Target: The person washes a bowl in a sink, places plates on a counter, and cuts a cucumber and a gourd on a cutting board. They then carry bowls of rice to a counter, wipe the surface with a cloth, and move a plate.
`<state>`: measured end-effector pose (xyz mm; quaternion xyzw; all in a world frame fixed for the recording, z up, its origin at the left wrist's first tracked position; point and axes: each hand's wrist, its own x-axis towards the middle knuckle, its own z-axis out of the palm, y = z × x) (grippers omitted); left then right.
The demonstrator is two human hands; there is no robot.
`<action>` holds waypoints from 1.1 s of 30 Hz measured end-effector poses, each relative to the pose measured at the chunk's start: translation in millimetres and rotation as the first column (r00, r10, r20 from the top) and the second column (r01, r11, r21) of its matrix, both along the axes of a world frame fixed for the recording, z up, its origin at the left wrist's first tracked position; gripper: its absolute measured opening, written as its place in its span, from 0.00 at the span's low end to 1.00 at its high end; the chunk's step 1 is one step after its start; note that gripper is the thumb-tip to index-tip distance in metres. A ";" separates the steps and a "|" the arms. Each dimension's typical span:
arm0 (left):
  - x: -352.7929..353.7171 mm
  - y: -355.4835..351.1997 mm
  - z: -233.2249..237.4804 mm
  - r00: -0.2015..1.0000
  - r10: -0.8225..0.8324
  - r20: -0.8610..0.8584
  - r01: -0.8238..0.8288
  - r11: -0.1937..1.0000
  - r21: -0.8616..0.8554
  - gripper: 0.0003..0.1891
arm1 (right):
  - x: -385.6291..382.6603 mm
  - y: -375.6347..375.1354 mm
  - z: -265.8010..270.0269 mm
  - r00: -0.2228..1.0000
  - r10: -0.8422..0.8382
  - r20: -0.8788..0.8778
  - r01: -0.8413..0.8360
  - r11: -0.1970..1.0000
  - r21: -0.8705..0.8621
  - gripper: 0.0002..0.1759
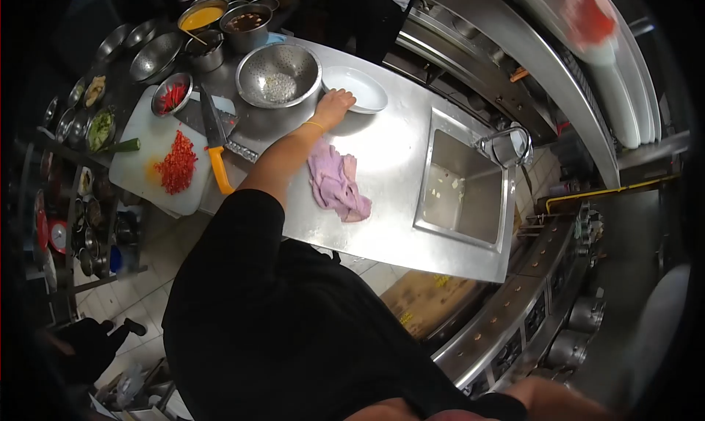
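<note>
My left hand (334,108) reaches over the steel table, its fingers bent together over the near-left rim of a white oval plate (363,88). Just left of the plate is a perforated steel bowl (279,74) with small pale bits at the bottom. A crumpled pink-purple cloth (338,182) lies below the hand, near the forearm. Of my right arm only a blurred bare part shows at the bottom right; the right hand is out of frame.
A white board (136,173) holds chopped red pieces (176,164) and a bowl of red strips (172,95). An orange-handled knife (219,170) lies alongside. Sauce pots stand behind. A sink (463,186) is at right; white plates (623,98) are on a rack above.
</note>
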<state>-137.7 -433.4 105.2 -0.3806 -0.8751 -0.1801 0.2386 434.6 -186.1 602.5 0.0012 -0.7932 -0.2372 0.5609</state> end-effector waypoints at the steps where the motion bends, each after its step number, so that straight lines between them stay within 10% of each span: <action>1: -11.7 -8.0 -7.5 0.999 0.037 0.008 -0.037 0.999 -0.017 0.08 | 4.6 -5.9 -4.8 0.998 0.021 -0.057 -0.021 1.000 0.001 0.24; 7: -30.3 -51.0 -23.9 0.984 0.082 0.155 -0.061 0.989 -0.138 0.07 | -38.6 14.5 -88.0 0.902 0.323 0.287 -0.229 0.921 -0.316 0.23; 9: -30.9 -65.6 -27.0 0.976 0.109 0.187 -0.085 0.987 -0.133 0.07 | -126.8 -16.6 -122.2 0.722 0.500 0.479 0.200 0.512 -0.835 0.29; 10: -35.3 -69.5 -28.2 0.977 0.105 0.186 -0.079 0.987 -0.141 0.07 | -179.8 -33.1 -146.6 0.652 0.476 0.590 0.403 0.442 -0.802 0.22; 15: -16.6 -83.1 -12.9 0.925 0.075 0.373 -0.036 0.993 -0.109 0.14 | -363.3 -23.7 -319.2 0.663 0.488 0.568 0.099 0.695 -0.712 0.12; 17: -4.7 -81.9 -38.4 0.995 -0.076 0.069 0.071 0.995 0.068 0.20 | -418.2 -19.5 -373.1 0.658 0.358 0.663 0.130 0.812 -0.569 0.11; 19: 37.8 -78.5 -34.1 0.894 -0.254 0.368 0.050 0.875 0.482 0.24 | -452.4 -15.4 -420.4 0.647 0.322 0.691 0.160 0.829 -0.536 0.04; 20: 85.7 -88.2 23.9 0.597 -0.154 0.787 -0.176 0.932 0.316 0.24 | -469.2 -12.6 -441.0 0.633 0.310 0.710 0.175 0.836 -0.521 0.02; 22: 139.6 -117.9 6.9 0.791 -0.418 0.446 0.111 0.815 0.568 0.24 | -484.8 -20.4 -471.6 0.660 0.374 0.652 0.102 0.814 -0.571 0.02; 26: 280.5 -206.5 16.7 0.629 -0.101 0.771 -0.245 0.915 0.320 0.23 | -495.7 -9.7 -531.4 0.613 0.648 0.452 -0.105 0.633 -0.767 0.07; 28: 339.3 -251.1 10.4 0.558 0.018 0.829 -0.436 0.857 0.275 0.20 | -501.1 -4.7 -540.3 0.467 0.242 0.850 0.178 0.916 -0.358 0.16; 30: 391.4 -289.6 25.3 0.474 0.172 0.864 -0.698 0.672 0.249 0.17 | -501.1 -11.4 -545.8 0.698 0.256 0.669 0.007 0.932 -0.363 0.24; 32: 429.1 -314.9 89.6 0.454 0.344 0.822 -0.862 0.402 0.308 0.12 | -490.7 -63.3 -490.4 0.725 0.443 0.527 -0.153 0.850 -0.504 0.22; 33: 442.7 -325.3 128.6 0.439 0.485 0.756 -0.898 0.273 0.346 0.09 | -488.1 -91.4 -464.7 0.569 0.719 0.398 -0.284 0.627 -0.726 0.18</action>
